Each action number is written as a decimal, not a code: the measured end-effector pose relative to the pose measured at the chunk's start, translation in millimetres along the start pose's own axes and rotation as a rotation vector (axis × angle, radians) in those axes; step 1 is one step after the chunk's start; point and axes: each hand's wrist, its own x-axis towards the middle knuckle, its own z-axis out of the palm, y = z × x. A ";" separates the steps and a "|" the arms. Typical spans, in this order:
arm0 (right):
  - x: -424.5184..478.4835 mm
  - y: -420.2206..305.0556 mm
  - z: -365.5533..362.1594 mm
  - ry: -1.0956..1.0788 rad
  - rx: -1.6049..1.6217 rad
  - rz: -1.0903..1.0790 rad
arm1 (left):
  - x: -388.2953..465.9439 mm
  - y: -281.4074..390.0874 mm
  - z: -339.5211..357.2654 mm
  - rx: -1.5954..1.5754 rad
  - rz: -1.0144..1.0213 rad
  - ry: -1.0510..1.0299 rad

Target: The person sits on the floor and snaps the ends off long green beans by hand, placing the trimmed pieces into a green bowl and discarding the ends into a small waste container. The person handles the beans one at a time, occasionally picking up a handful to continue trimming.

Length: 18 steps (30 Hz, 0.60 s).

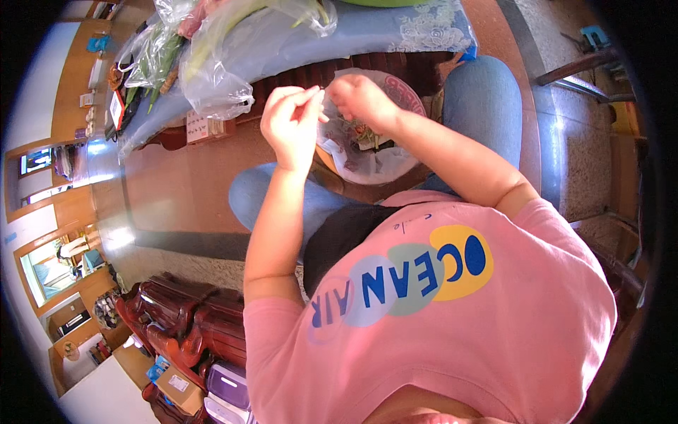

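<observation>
My left hand (290,124) is raised at the left rim of a waste bin, thumb and fingertips pinched together. A small pale thing (322,98) shows at those fingertips, too small to name. Close beside it, my right hand (361,102) hangs over the bin with its fingers curled and blurred. What the right fingers hold, if anything, is hidden. The round waste bin (416,100) stands between my knees, lined with a thin whitish plastic bag (347,168). Inside lie vegetable scraps (371,139) and crumpled waste.
Beyond the bin is a low table with a blue lace-patterned cloth (365,29). Clear plastic bags (214,87) with green vegetables (153,66) lie on it, one overhanging the edge. Carved dark wooden furniture (185,312), a cardboard box (180,389) and a purple-lidded container (228,384) are behind my left side.
</observation>
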 end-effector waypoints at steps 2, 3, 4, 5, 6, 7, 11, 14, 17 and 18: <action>3.9 5.9 -12.9 -0.080 0.393 0.140 | -3.1 3.8 -1.6 0.018 0.022 -0.088; 1.9 -1.5 -13.6 -0.114 0.416 0.133 | -5.0 -2.8 -3.4 -0.021 -0.022 -0.142; -4.5 -10.9 -14.1 -0.144 0.433 0.132 | -4.3 -7.7 -6.1 -0.110 -0.190 -0.273; -10.7 -20.9 -15.1 -0.174 0.450 0.130 | -4.7 -11.0 -7.1 -0.089 -0.323 -0.337; -15.1 -33.5 -20.3 -0.200 0.446 0.107 | -2.4 -11.9 -7.1 0.000 -0.273 -0.403; -18.3 -50.0 -23.5 -0.191 0.504 0.114 | 1.2 -12.3 -7.2 0.093 -0.216 -0.464; -28.9 -141.8 -31.6 -0.275 0.037 -0.237 | 0.4 -27.5 -3.9 -0.111 -0.264 -0.243; -9.4 -208.8 -42.3 0.019 -0.508 -0.721 | 6.3 -25.1 -7.9 0.001 -0.246 -0.111; 12.2 -266.3 -69.0 0.314 -0.973 -0.901 | 16.3 -19.0 -0.3 0.051 -0.192 -0.031; 18.6 -259.8 -73.2 0.466 -1.101 -0.867 | 16.7 -17.0 -4.2 0.065 -0.199 0.021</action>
